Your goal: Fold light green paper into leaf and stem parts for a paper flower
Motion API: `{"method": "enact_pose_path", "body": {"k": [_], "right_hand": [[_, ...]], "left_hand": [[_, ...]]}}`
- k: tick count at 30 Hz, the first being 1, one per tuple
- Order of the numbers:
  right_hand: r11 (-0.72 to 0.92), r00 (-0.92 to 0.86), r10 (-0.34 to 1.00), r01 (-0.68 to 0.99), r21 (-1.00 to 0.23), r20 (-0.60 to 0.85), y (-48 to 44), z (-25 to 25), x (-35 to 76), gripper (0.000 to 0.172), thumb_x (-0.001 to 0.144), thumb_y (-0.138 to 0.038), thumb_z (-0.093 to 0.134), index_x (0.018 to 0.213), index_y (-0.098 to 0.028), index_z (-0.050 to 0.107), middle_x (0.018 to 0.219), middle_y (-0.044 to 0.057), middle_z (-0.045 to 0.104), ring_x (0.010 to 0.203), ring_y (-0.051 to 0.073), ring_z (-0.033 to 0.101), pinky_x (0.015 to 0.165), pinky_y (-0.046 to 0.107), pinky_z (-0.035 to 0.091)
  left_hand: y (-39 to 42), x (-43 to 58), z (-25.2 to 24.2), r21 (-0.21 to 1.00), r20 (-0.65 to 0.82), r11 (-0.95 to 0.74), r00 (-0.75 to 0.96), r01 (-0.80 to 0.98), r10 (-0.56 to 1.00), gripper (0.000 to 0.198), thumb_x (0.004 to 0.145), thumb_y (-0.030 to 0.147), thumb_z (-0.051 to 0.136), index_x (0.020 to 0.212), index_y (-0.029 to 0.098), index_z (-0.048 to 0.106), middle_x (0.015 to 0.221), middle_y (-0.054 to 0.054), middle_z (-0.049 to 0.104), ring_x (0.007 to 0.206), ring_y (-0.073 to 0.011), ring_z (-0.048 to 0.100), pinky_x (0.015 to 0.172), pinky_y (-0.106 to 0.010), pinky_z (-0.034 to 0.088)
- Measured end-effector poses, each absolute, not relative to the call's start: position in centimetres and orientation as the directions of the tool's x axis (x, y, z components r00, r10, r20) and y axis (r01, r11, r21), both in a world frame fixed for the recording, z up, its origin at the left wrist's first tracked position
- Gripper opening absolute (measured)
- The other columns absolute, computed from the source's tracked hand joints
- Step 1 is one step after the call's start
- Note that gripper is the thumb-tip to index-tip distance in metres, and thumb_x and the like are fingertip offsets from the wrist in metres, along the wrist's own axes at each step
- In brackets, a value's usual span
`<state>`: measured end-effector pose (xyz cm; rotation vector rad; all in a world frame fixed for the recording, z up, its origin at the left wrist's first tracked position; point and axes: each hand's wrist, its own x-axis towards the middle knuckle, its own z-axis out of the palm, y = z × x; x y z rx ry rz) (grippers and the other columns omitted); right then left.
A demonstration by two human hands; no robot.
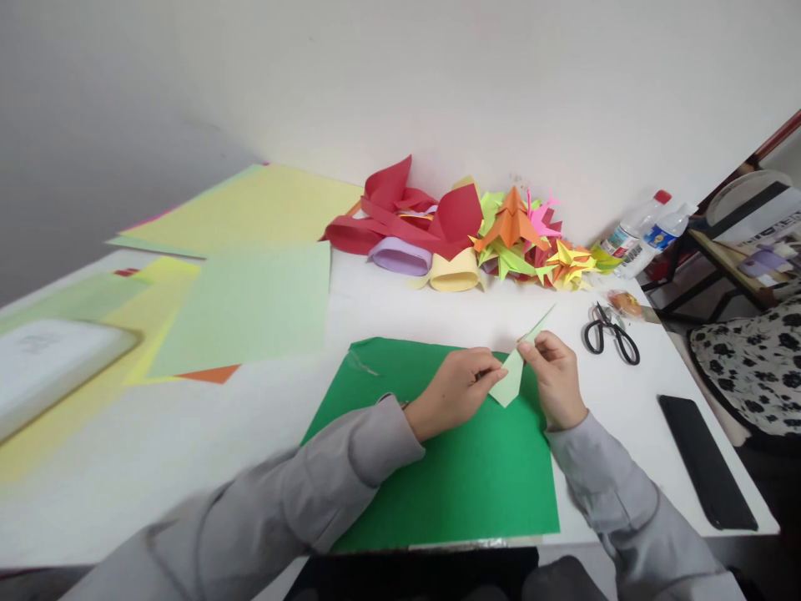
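A pale green piece of folded paper [510, 384] is held between both hands, with a thin pointed strip rising from its upper right. My left hand [456, 391] pinches its left edge between thumb and fingers. Higher up, where the narrow strip meets the wider part, my right hand [556, 376] grips it with thumb and forefinger. Beneath both hands lies a dark green sheet [438, 484] at the table's front edge. Parts of the folded paper are hidden behind the fingertips.
Origami pieces [513, 229] and red paper shapes [400, 213] are heaped by the wall. Coloured sheets [250, 309] and a white box [56, 367] lie left. Black-handled scissors [610, 334], a black phone [707, 463] and plastic bottles [651, 234] are on the right.
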<state>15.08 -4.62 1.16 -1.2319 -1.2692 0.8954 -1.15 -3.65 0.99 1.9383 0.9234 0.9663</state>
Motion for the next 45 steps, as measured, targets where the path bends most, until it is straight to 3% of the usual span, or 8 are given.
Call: {"method": "enact_pose_path", "body": {"k": [11,22,25,28,33,39,45], "right_hand": [[0.161,0.248,0.958,-0.054,-0.985,0.143,-4.1,0.8,15.6,0.03,0.074,-0.037,0.073,0.065,-0.02,0.05,0.052,-0.007,0.046,0.049,0.009,0.038,0.051,0.025,0.03],[0.108,0.239,0.968,-0.144,-0.984,0.072,-3.6,1.2,15.9,0.034,0.063,-0.036,0.08,0.054,-0.019,0.053,0.046,-0.005,0.054,0.045,0.009,0.044,0.049,0.025,0.035],[0.037,0.141,0.99,-0.153,-0.987,0.015,-3.7,1.2,15.8,0.034,0.062,-0.036,0.081,0.052,-0.018,0.054,0.046,-0.004,0.057,0.044,0.009,0.046,0.048,0.024,0.035],[-0.156,-0.069,0.987,-0.177,-0.972,-0.146,-4.1,1.1,15.4,0.03,0.061,-0.035,0.082,0.055,-0.017,0.058,0.046,-0.004,0.059,0.042,0.009,0.047,0.044,0.023,0.033],[-0.331,-0.33,0.906,-0.164,-0.929,-0.264,-5.1,1.3,14.3,0.028,0.059,-0.037,0.083,0.068,-0.015,0.069,0.061,0.0,0.065,0.053,0.01,0.055,0.053,0.023,0.041],[-0.364,-0.35,0.897,-0.233,-0.902,-0.271,-5.2,1.1,14.2,0.03,0.069,-0.043,0.076,0.074,-0.014,0.071,0.058,-0.001,0.063,0.05,0.008,0.053,0.052,0.022,0.04],[-0.36,-0.227,0.924,-0.245,-0.9,-0.308,-5.0,1.0,14.5,0.029,0.061,-0.037,0.082,0.062,-0.015,0.064,0.049,-0.003,0.059,0.041,0.007,0.046,0.044,0.021,0.034]], "left_hand": [[-3.7,-1.0,1.2,0.906,0.245,-0.356,0.398,0.231,0.884,0.024,0.078,0.022,0.055,0.055,0.015,0.056,0.054,0.001,0.053,0.053,-0.0096,0.044,0.054,-0.022,0.034],[-3.3,-1.3,1.1,0.995,0.025,-0.066,0.436,0.079,0.9,0.025,0.073,0.031,0.06,0.056,0.014,0.057,0.048,0.003,0.049,0.046,-0.0079,0.039,0.046,-0.021,0.029],[-3.2,-1.5,1.5,0.997,0.022,-0.052,0.423,0.058,0.906,0.027,0.072,0.035,0.062,0.055,0.013,0.057,0.049,0.004,0.047,0.048,-0.0078,0.038,0.047,-0.022,0.029],[-2.9,-1.7,1.7,0.999,0.026,-0.012,0.4,-0.037,0.916,0.027,0.072,0.039,0.064,0.066,0.013,0.064,0.054,0.003,0.051,0.051,-0.0086,0.042,0.05,-0.022,0.033],[-2.4,-1.8,1.1,0.941,-0.057,0.195,0.44,-0.275,0.896,0.028,0.067,0.039,0.071,0.074,0.012,0.068,0.053,0.002,0.053,0.052,-0.009,0.046,0.053,-0.024,0.038],[-2.1,-1.7,0.7,0.867,-0.105,0.284,0.408,-0.409,0.907,0.024,0.061,0.03,0.08,0.072,0.012,0.068,0.059,0.001,0.059,0.055,-0.0091,0.051,0.056,-0.024,0.042],[-2.0,-1.7,0.7,0.823,-0.108,0.306,0.397,-0.478,0.911,0.023,0.059,0.027,0.082,0.071,0.012,0.069,0.067,0.0,0.062,0.062,-0.0107,0.055,0.06,-0.026,0.047]]}}
